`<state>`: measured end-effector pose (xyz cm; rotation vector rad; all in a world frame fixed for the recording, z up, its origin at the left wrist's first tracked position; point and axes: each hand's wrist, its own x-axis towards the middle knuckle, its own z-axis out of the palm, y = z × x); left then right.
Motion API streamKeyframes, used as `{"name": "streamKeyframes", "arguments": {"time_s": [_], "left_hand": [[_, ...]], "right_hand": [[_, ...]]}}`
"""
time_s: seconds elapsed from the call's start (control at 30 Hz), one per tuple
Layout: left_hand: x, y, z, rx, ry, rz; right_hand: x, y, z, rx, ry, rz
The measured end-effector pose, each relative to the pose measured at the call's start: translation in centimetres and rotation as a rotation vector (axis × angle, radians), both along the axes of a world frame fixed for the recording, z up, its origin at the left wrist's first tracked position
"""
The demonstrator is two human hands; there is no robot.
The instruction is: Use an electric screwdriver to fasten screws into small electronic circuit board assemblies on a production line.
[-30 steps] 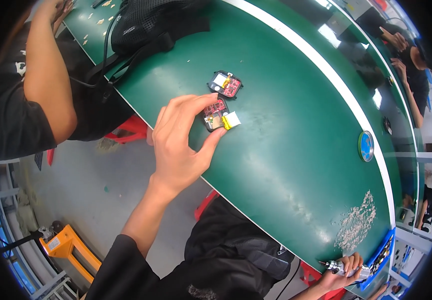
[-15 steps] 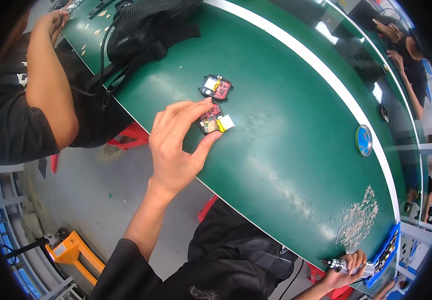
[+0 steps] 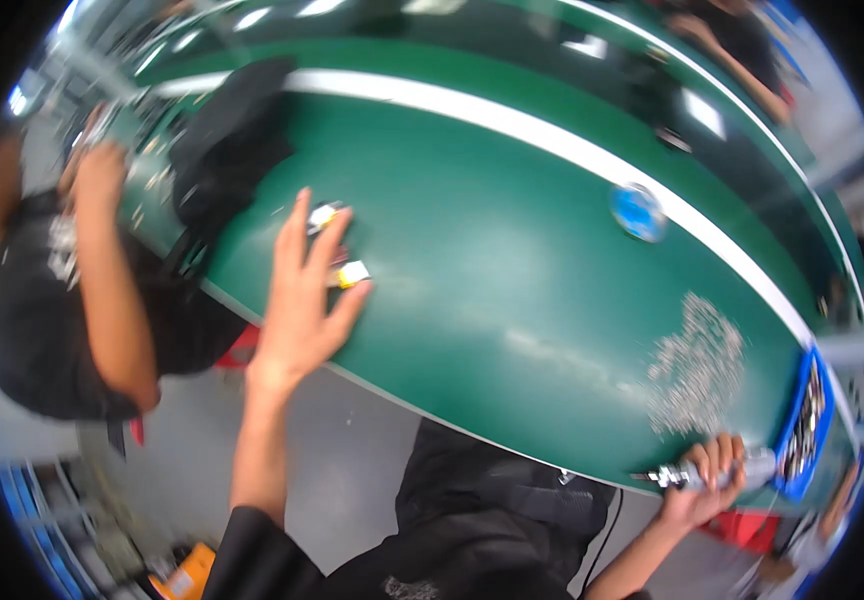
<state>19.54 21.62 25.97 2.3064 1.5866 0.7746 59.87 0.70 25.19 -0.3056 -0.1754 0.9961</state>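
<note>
At five o'clock, nearest, the right hand [image 3: 700, 478] is clenched around a silvery tool [image 3: 674, 476] at the green table's [image 3: 512, 250] near edge, beside a blue bin [image 3: 808, 420] (a patch of small pale bits lies just above). At ten o'clock the left hand [image 3: 302, 295] lies with fingers spread, gripping nothing, over two small parts [image 3: 352, 273], probably touching them; blur hides this. Farther off, a black bag [image 3: 227, 150] and a blue disc [image 3: 638, 212].

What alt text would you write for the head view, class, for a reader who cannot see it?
A left hand reaches with spread fingers over small parts on a green table. The right hand grips a silver tool at the table's near edge, beside a blue bin. Another person's arm rests at the left.
</note>
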Motion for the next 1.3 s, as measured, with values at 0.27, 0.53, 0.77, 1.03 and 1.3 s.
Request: {"name": "streamKeyframes", "arguments": {"time_s": [0.27, 0.53, 0.77, 1.03, 1.3], "left_hand": [[8.7, -1.4, 0.3, -0.001, 0.174, -0.280], [19.9, -3.4, 1.9, 0.206, 0.171, -0.533], [22.6, -3.4, 0.5, 0.258, 0.082, -0.661], [23.6, -2.9, 0.4, 0.265, 0.098, -0.669], [23.9, -1.8, 1.7, 0.129, 0.154, -0.660]], "right_hand": [[0.1, 0.4, -0.7, 0.012, 0.028, 0.089], [0.8, -0.2, -1.9, 0.090, -0.010, 0.115], [0.9, -0.3, -1.9, 0.103, -0.024, 0.097], [1.1, -0.4, -2.0, 0.131, -0.056, 0.115], [0.9, -0.4, -1.9, 0.131, -0.063, 0.115]]}}
